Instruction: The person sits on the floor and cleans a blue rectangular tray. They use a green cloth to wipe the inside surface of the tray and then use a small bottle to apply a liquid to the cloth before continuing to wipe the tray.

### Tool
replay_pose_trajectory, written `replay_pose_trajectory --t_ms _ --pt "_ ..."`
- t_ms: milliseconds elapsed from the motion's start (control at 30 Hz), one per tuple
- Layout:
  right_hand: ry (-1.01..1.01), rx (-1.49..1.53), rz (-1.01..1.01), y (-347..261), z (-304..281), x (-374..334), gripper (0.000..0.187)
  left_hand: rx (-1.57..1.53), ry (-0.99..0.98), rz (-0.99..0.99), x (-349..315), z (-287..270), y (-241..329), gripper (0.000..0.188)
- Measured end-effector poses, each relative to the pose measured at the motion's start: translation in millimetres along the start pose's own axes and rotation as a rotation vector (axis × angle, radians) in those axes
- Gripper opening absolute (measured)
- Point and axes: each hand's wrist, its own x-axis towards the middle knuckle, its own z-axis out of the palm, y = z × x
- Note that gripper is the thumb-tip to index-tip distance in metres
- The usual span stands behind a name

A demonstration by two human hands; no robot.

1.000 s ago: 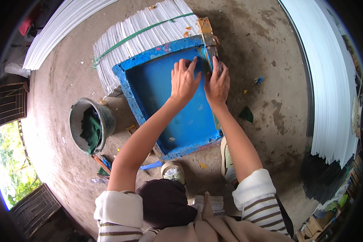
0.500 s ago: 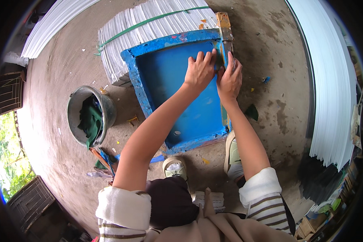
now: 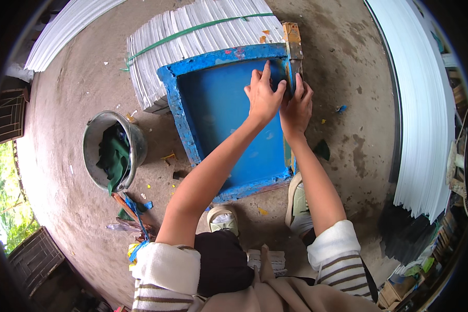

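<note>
A big blue-painted frame (image 3: 174, 99) with a flat blue bed lies on the concrete floor in front of me. My left hand (image 3: 262, 96) and my right hand (image 3: 296, 104) are side by side in its far right corner. Their fingers curl over a small dark pad (image 3: 282, 73) pressed against the bed. A paint-stained wooden bar (image 3: 292, 39) runs along the frame's right side, just beyond my fingertips. The frame's far end rests on a strapped stack of white sheets (image 3: 192, 36). My feet in sandals (image 3: 296, 200) stand at the frame's near edge.
A metal bucket (image 3: 96, 156) holding a green cloth (image 3: 114, 153) stands on the left. Sticks and blue scraps (image 3: 132, 208) lie below it. More white sheets are stacked along the right (image 3: 421, 104) and the top left (image 3: 67, 26). A dark crate (image 3: 34, 257) sits at the lower left.
My hands have stayed in the frame's far right corner and drawn closer together over the dark pad. My head has shifted, so the frame sits lower in view.
</note>
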Motion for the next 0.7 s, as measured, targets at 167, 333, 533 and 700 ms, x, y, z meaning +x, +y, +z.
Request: replay_pose_trajectory --t_ms 167,333,533,700 --pt "0.171 0.081 -0.172 -5 -9 11 0.047 0.207 0.096 0.291 -9 -23 -20 0.050" --pt "0.136 -0.070 -0.249 -27 -14 49 0.025 0.529 0.136 0.571 -13 -36 -48 0.056" --pt "0.229 -0.041 -0.226 -29 4 56 0.015 0.584 0.112 0.575 -13 -30 -56 0.059" --pt "0.214 -0.041 -0.224 -36 4 61 0.013 0.581 0.108 0.579 -13 -31 -57 0.058"
